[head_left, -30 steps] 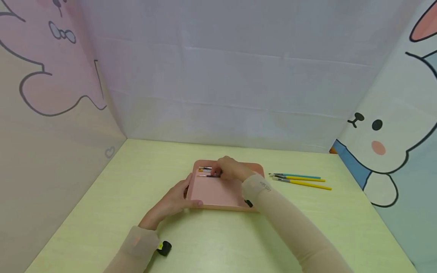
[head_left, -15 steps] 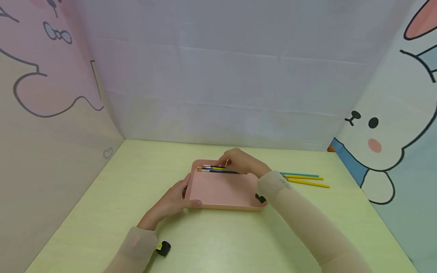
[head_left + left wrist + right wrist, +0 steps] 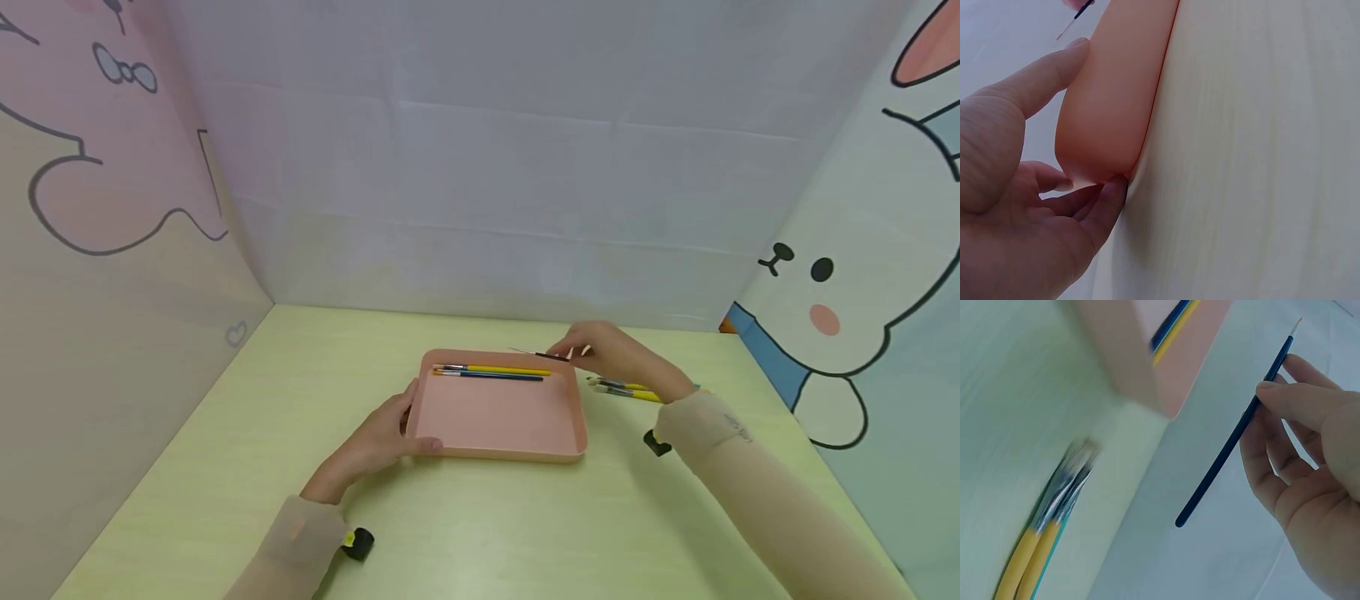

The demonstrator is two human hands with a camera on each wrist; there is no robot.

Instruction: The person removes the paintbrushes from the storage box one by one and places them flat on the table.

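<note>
My left hand (image 3: 373, 442) grips the left side of a shallow pink tray (image 3: 495, 421), thumb on the near wall and fingers under its corner in the left wrist view. In my right hand (image 3: 618, 354) a thin dark blue paintbrush (image 3: 1225, 450) is pinched between thumb and fingers. Its fine bristle tip (image 3: 1298, 325) points up and away in the right wrist view. The head view has this brush over the tray's far right corner. Inside the tray, along the far wall, lie a yellow paintbrush (image 3: 517, 370) and a dark blue paintbrush (image 3: 498, 377).
Right of the tray, yellow-handled flat brushes (image 3: 1038, 550) and a teal-handled one (image 3: 1052, 556) lie on the pale wooden table (image 3: 480, 525), partly behind my right hand in the head view. Cloth walls with cartoon animals (image 3: 832, 292) enclose the table's back and sides.
My right hand has drawn the thin dark blue brush out of the tray, up and to the right. The left hand keeps its hold on the tray.
</note>
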